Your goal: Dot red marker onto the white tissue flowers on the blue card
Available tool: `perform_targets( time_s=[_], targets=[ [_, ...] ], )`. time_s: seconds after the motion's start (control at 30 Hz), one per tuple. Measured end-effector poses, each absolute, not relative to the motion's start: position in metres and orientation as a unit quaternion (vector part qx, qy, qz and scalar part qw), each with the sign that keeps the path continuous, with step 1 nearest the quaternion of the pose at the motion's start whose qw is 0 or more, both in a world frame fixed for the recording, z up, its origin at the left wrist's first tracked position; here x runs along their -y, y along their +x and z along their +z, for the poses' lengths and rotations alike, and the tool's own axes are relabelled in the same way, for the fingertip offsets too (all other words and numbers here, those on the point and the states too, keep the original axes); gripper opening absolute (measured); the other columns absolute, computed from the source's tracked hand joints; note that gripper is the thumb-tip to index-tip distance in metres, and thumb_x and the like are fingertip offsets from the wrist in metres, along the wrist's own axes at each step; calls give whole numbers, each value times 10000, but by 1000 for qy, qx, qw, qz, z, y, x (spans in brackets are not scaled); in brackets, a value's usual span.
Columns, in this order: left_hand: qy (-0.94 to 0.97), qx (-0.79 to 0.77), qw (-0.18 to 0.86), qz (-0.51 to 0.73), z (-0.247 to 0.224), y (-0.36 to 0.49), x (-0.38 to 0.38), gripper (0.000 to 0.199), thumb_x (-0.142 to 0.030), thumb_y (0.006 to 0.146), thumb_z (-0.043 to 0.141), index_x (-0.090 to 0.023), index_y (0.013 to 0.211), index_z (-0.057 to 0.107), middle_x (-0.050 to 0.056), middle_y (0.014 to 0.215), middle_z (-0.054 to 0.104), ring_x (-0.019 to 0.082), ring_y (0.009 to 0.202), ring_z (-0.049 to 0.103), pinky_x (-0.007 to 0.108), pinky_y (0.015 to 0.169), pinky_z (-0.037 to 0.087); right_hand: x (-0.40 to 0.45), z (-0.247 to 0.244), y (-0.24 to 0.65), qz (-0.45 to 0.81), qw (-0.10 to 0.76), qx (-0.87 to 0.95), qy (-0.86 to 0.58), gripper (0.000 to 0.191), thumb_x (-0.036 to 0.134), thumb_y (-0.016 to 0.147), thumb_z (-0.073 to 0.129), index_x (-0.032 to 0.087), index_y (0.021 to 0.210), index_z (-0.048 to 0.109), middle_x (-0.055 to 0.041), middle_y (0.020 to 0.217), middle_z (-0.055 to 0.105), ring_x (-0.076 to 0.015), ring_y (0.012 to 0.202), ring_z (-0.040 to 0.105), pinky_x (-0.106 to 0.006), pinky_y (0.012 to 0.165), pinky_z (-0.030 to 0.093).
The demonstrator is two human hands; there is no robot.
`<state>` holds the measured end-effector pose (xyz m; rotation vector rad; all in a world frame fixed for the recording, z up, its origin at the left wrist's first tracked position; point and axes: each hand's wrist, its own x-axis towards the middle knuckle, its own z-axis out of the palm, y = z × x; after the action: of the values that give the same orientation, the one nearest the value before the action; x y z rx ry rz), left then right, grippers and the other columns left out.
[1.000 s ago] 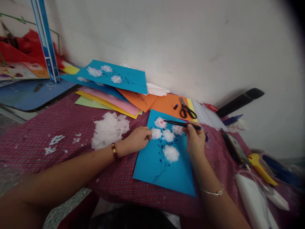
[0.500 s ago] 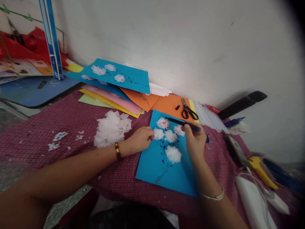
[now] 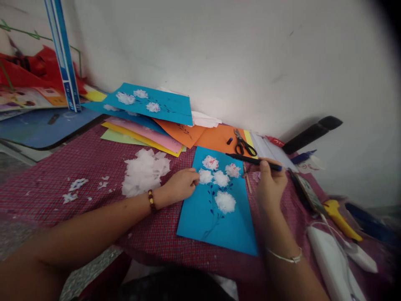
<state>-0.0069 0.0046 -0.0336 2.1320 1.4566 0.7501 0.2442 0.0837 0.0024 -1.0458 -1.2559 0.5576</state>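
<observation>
A blue sheet of paper (image 3: pixel 233 234) lies in front of me with several white crumpled-tissue flowers (image 3: pixel 225 202) on it, two of them marked with red. Dark stems and leaves are drawn below the flowers. My right hand (image 3: pixel 272 184), off the sheet's right edge, grips a black marker pen (image 3: pixel 247 159) with a blue end; its tip points left over the paper's top. My left hand (image 3: pixel 181 184) rests at the left edge beside a flower, its fingers curled in. Whatever may be between those fingers is hidden.
Scissors (image 3: pixel 243 144) and a small dark cap (image 3: pixel 229 141) lie on orange paper behind. White tissue pieces (image 3: pixel 144 173) are heaped left of the sheet. Coloured sheets, topped by a blue flower card (image 3: pixel 169 100), stand at the back. A phone (image 3: pixel 308 192) and white power strip (image 3: pixel 332 259) are at right.
My right hand has moved right with the marker pen, away from the flowers, uncovering the upper right flower and the sheet's right edge. My left hand stays at the left edge.
</observation>
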Motion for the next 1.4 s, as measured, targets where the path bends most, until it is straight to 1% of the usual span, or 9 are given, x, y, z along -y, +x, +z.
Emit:
perform_targets(
  time_s=[0.13, 0.23, 0.33, 0.47, 0.57, 0.67, 0.9, 1.03, 1.4],
  targets=[
    [773, -544, 198, 261, -32, -7, -1, 183, -36, 735, 469, -178, 710, 582, 52, 846, 610, 196, 789, 557, 327, 721, 434, -99, 2, 287, 273, 715, 455, -456, 182, 401, 777, 696, 227, 813, 653, 36, 633, 586, -128, 522, 546, -288, 558, 481],
    [772, -551, 175, 263, -33, -8, -2, 181, -43, 748, 480, -182, 746, 596, 66, 893, 620, 232, 900, 562, 370, 824, 455, -107, 2, 323, 264, 750, 400, -456, 103, 319, 751, 714, 250, 746, 637, 21, 653, 571, -119, 509, 509, -288, 525, 450],
    [776, -546, 165, 271, -34, -9, -4, 191, -49, 773, 468, -178, 786, 608, 79, 926, 622, 246, 941, 563, 402, 876, 461, -110, 0, 355, 255, 771, 339, -474, 94, 244, 727, 700, 245, 715, 607, 24, 645, 562, -108, 513, 500, -277, 513, 439],
    [772, -539, 168, 292, -33, -11, -6, 204, -72, 799, 446, -170, 826, 623, 80, 917, 618, 234, 922, 586, 391, 864, 479, -106, -9, 385, 269, 744, 301, -532, 142, 269, 704, 699, 212, 706, 569, 50, 541, 534, -91, 452, 483, -229, 427, 398],
    [766, -540, 187, 293, -31, -13, -7, 170, -153, 837, 459, -180, 830, 627, 74, 931, 619, 223, 894, 606, 368, 831, 500, -99, -20, 398, 308, 702, 289, -574, 204, 332, 709, 702, 203, 707, 545, 49, 498, 553, -83, 387, 456, -189, 336, 315],
    [771, -536, 194, 286, -29, -14, -8, 186, -223, 855, 450, -191, 818, 629, 73, 926, 627, 231, 883, 618, 376, 824, 512, -93, -29, 402, 343, 672, 273, -597, 226, 348, 716, 688, 205, 697, 514, 46, 488, 569, -73, 345, 429, -165, 290, 247],
    [779, -528, 192, 278, -32, -15, -10, 219, -280, 857, 440, -204, 816, 641, 74, 897, 654, 242, 863, 650, 389, 809, 531, -92, -34, 402, 373, 652, 235, -617, 230, 326, 742, 660, 213, 696, 465, 52, 455, 549, -61, 307, 413, -146, 271, 205],
    [781, -528, 192, 272, -35, -16, -11, 225, -279, 856, 434, -202, 818, 641, 80, 906, 663, 245, 867, 659, 392, 808, 535, -92, -35, 402, 374, 652, 222, -621, 168, 280, 764, 618, 208, 713, 475, 47, 450, 557, -64, 314, 420, -137, 273, 206],
    [782, -530, 195, 266, -35, -16, -10, 233, -262, 843, 425, -189, 837, 646, 83, 908, 663, 253, 877, 657, 399, 812, 532, -90, -33, 398, 369, 653, 219, -624, 131, 237, 750, 614, 201, 707, 495, 49, 452, 557, -59, 316, 425, -131, 278, 200]
  ],
)
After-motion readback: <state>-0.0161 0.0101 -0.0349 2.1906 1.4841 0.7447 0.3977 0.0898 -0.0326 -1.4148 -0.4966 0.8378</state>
